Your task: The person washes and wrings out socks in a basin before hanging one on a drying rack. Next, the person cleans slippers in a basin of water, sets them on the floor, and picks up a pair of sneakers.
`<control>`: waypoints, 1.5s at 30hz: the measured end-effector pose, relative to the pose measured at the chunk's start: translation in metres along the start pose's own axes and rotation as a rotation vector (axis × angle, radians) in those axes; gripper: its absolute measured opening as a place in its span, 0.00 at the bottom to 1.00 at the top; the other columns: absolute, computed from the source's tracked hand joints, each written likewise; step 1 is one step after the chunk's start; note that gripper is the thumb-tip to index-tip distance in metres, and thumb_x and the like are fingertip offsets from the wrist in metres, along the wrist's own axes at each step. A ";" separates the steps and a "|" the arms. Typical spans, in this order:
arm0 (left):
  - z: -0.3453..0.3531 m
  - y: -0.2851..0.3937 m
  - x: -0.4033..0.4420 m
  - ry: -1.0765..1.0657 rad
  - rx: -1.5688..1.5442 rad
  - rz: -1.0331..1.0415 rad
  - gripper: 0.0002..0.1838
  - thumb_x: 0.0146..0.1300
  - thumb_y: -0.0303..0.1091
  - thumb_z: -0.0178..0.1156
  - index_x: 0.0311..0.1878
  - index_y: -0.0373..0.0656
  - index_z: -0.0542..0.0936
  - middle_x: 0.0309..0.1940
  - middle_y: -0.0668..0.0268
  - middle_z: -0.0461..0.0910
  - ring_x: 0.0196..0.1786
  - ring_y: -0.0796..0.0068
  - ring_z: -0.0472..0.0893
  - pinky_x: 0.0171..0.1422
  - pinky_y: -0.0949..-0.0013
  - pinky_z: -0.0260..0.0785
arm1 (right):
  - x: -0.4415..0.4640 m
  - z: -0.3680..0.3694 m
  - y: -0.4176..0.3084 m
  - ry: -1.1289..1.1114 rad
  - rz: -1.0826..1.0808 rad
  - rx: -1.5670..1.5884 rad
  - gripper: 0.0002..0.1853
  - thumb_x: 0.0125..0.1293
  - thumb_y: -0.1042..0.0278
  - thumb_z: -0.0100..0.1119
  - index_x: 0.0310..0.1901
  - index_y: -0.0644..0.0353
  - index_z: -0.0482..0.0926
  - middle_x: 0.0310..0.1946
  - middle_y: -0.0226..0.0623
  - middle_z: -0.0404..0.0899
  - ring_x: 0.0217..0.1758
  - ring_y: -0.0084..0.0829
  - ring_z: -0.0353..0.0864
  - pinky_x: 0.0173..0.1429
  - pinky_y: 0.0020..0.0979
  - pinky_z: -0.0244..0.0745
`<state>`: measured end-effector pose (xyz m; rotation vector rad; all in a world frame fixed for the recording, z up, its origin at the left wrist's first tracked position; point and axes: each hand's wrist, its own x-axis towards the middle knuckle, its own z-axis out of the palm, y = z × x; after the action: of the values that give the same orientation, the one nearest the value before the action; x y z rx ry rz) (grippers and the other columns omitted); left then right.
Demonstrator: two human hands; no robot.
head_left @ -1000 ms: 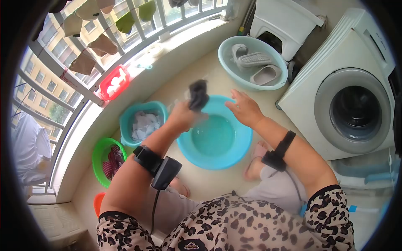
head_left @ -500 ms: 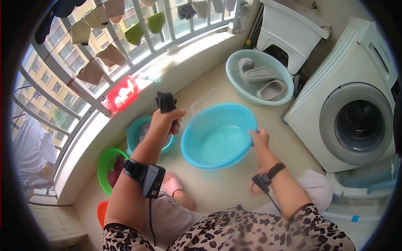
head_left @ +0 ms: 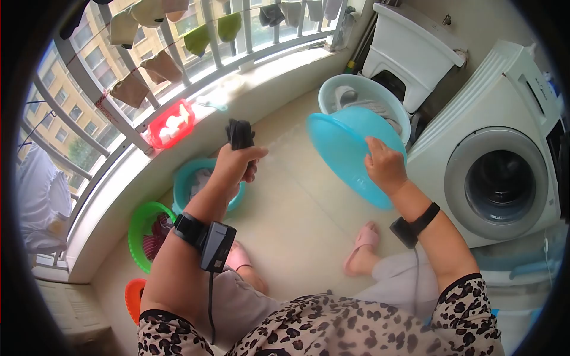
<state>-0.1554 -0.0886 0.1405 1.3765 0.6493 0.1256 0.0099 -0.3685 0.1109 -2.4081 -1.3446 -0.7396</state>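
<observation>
A dark, bunched-up piece of cloth (head_left: 240,134) sticks up from the closed fist of my left hand (head_left: 238,163); its exact kind does not show. My right hand (head_left: 385,166) grips the rim of a bright blue basin (head_left: 350,157). The basin is tipped steeply on its side, its underside or inner wall facing me, and it partly covers a pale blue basin (head_left: 332,89) with grey slippers (head_left: 346,96) in it. Under my left wrist stands a teal basin (head_left: 236,202) with light cloth in it.
A green basin (head_left: 136,237) with dark red cloth and an orange container (head_left: 133,296) stand at the left. A red basket (head_left: 155,133) sits on the ledge by the railing, where socks (head_left: 130,90) hang. To the right is a washing machine (head_left: 454,219); a white sink (head_left: 409,47) stands behind.
My right hand has moved up and to the right with the blue basin, which has gone from nearly level to steeply tipped. My left hand still holds the dark cloth.
</observation>
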 end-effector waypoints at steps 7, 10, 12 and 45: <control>0.001 -0.003 -0.002 -0.010 -0.048 0.032 0.11 0.48 0.32 0.65 0.22 0.42 0.70 0.15 0.70 0.67 0.14 0.79 0.67 0.18 0.73 0.58 | 0.017 -0.029 -0.005 0.048 -0.096 -0.066 0.15 0.50 0.76 0.53 0.43 0.60 0.71 0.31 0.40 0.77 0.30 0.42 0.78 0.33 0.37 0.75; 0.001 -0.002 -0.004 -0.007 -0.043 0.033 0.11 0.48 0.31 0.65 0.22 0.43 0.70 0.15 0.70 0.67 0.14 0.79 0.67 0.18 0.74 0.58 | 0.024 -0.035 0.004 0.109 0.059 -0.089 0.14 0.50 0.74 0.55 0.41 0.60 0.71 0.32 0.41 0.78 0.32 0.43 0.78 0.35 0.38 0.75; 0.000 -0.003 -0.007 -0.011 -0.030 0.040 0.11 0.48 0.31 0.65 0.22 0.43 0.70 0.15 0.70 0.67 0.14 0.79 0.67 0.18 0.74 0.58 | 0.024 -0.038 0.010 0.113 0.129 -0.132 0.13 0.50 0.73 0.56 0.40 0.60 0.72 0.33 0.41 0.78 0.33 0.45 0.78 0.37 0.40 0.74; -0.009 -0.020 0.014 0.491 0.138 0.345 0.20 0.43 0.34 0.70 0.36 0.34 0.75 0.26 0.59 0.78 0.33 0.65 0.78 0.41 0.63 0.68 | -0.167 0.142 0.015 0.175 1.542 1.491 0.11 0.53 0.69 0.55 0.39 0.61 0.74 0.35 0.34 0.75 0.36 0.31 0.77 0.35 0.32 0.74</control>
<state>-0.1540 -0.0794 0.1162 1.5970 0.8295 0.7235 -0.0079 -0.4269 -0.1004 -1.2677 0.3448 0.4178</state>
